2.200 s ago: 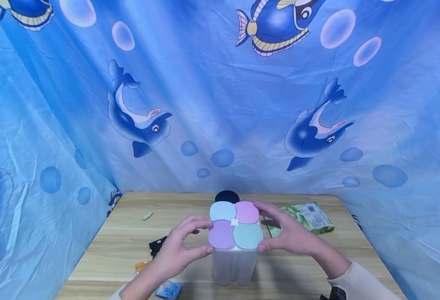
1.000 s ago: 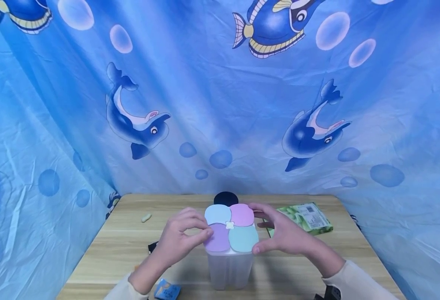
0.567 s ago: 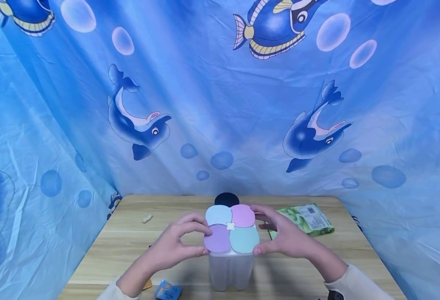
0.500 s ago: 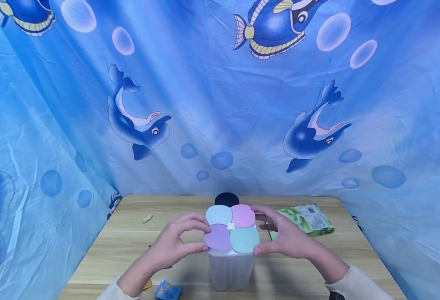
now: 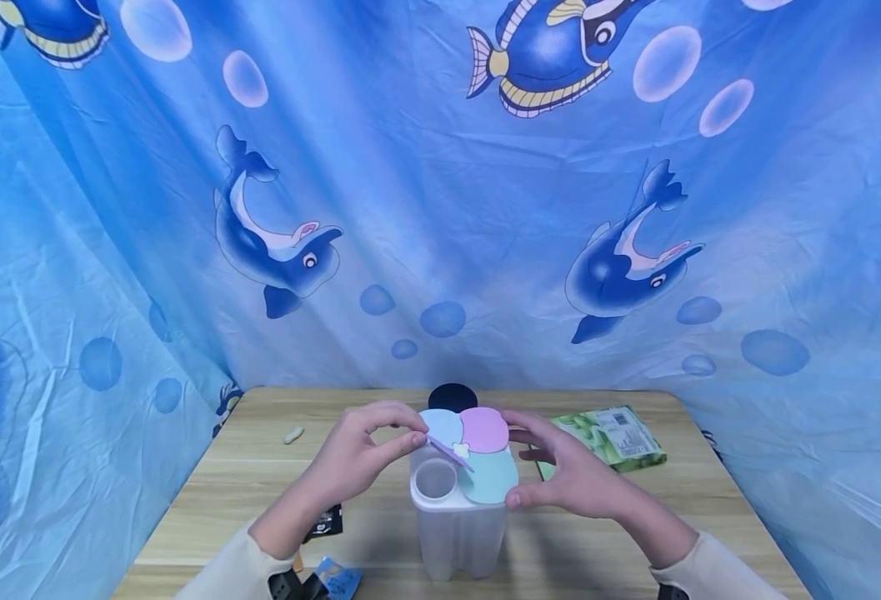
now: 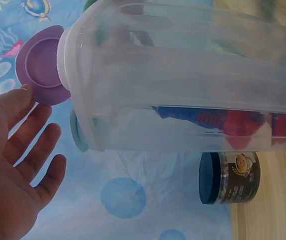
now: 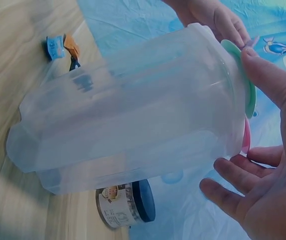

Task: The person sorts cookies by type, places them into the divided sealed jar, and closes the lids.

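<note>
You've got a wooden table [image 5: 260,483] with a blue sea-print cloth [image 5: 440,208] hung behind and around it. A dark-lidded jar [image 6: 229,178] stands at the far edge. A green packet [image 5: 613,433] lies right, a peanut [image 5: 294,433] far left, and black [image 5: 327,522] and blue sachets [image 5: 335,577] near left.

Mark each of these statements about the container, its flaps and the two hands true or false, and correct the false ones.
1. The purple flap is lifted open. True.
2. The left hand pinches the pink flap. False: it pinches the purple flap; the pink flap lies closed.
3. The right hand steadies the container at its lid. True.
4. The container lies on its side on the table. False: it stands upright.
5. A green packet lies to the right of the container. True.
</note>
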Demonstrator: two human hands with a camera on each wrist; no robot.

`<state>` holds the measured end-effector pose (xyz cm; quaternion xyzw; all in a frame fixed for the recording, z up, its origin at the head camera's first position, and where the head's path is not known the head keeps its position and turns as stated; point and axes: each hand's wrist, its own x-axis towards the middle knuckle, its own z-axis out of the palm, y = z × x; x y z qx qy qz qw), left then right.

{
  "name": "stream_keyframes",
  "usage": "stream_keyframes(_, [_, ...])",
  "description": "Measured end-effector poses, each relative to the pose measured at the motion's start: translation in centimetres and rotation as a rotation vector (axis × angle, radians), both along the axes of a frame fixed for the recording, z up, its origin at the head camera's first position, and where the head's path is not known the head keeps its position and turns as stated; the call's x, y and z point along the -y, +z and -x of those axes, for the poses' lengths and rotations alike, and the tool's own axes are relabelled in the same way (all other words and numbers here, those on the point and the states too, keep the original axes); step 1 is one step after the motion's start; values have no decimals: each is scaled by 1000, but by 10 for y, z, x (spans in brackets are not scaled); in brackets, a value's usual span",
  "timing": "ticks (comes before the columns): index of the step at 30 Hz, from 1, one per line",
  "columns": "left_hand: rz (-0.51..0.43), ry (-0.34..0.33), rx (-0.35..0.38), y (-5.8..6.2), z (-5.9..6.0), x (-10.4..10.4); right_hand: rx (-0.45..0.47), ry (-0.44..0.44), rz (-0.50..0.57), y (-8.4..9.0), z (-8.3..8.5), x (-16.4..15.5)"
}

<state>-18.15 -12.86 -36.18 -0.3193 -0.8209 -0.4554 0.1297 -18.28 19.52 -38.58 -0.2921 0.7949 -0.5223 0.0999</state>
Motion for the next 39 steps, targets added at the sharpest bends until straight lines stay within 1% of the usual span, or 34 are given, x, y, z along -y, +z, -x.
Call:
stream_keyframes(1, [2,2,17,2,1,-1,1,-2,-2,0,0,0])
stream_keyframes(6, [16,19,47,10,7,-9,-1,-5,-12,1,0,0])
stream_keyframes(10, [28,15,75,13,11,-12,-42,0,-33,3,0,0])
stream_keyframes(13, [25,0,89,14,13,-13,-119,-22,-76,6,-3,-1])
stream_keyframes(17, [21,-1,105,14,13,-12,-258,-101,-114,13,-8,-1])
stream_keyframes(20, [19,7,117,13,11,-12,-357,-155,-92,19,-12,3])
stream_keyframes(23, [22,22,132,13,9,-12,-407,-165,-33,24,-13,8])
stream_keyframes(25, [27,34,143,12,8,-12,-412,-151,9,27,-14,11])
stream_keyframes(29, [38,52,158,11,7,-13,-388,-102,62,29,-16,18])
stream_keyframes(35, [29,50,149,10,8,-13,-388,-37,65,29,-16,27])
stream_keyframes(39, [20,49,135,9,9,-13,-386,-29,61,28,-16,31])
